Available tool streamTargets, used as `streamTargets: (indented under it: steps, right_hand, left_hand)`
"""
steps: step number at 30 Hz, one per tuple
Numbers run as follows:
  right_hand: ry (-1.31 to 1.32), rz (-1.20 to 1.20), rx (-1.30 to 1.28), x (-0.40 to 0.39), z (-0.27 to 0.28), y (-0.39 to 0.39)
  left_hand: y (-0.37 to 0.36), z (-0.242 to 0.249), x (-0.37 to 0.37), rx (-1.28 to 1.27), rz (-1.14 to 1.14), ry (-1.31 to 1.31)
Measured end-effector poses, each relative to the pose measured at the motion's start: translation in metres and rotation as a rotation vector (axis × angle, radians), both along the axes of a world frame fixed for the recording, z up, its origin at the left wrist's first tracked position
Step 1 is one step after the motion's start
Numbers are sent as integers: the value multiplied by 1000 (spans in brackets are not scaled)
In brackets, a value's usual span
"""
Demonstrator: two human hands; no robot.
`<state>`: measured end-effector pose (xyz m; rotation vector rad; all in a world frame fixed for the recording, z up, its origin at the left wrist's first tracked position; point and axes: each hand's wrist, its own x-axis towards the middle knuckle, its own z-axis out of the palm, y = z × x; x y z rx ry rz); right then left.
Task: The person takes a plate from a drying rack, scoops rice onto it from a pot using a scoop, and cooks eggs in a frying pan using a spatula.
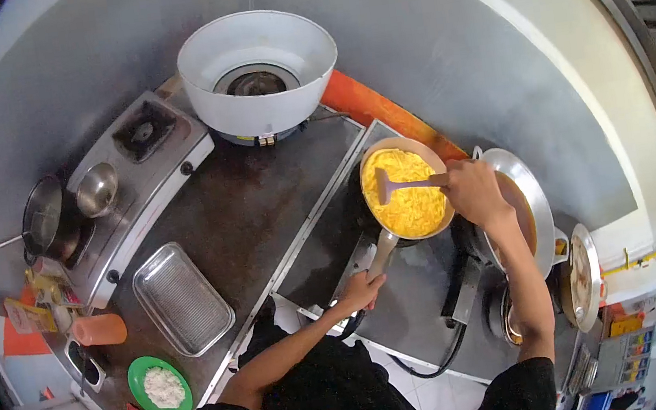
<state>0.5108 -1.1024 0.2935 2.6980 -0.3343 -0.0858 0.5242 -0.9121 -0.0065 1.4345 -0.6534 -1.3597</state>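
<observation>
My left hand (362,292) is closed around the handle of a light-coloured frying pan (386,240), which sits over a stove burner. A layer of yellow egg (413,209) covers most of the pan's floor. From the right, my right hand (475,189) reaches over the rim, closed on the handle of a spatula (407,184). The spatula's flat, purplish-grey head rests on the egg near the pan's left side.
A wide pot of brown liquid (538,204) stands just right of my right forearm. Left are a metal tray (184,299), a green plate (177,363) of white powder, and a two-burner stove (148,190). A large white ring-shaped burner guard (263,106) stands behind.
</observation>
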Motion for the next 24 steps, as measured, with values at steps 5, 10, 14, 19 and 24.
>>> streamTargets:
  steps: [5,10,14,19,24]
  right_hand:
    - [163,214,-162,49,-38,-32]
    - [384,77,-267,48,-77,-93]
    - [334,78,-109,-6,-60,-104]
    - [410,-39,-144,-58,-51,-86]
    - [247,-109,-13,-83,-16,-49]
  left_hand:
    - [5,16,2,-9,31,-8]
    - [5,11,-2,7,38,-58]
    - [4,14,-2,28,100,-83]
    - [6,14,0,-32,96,-121]
    - [4,20,0,3,79,-135]
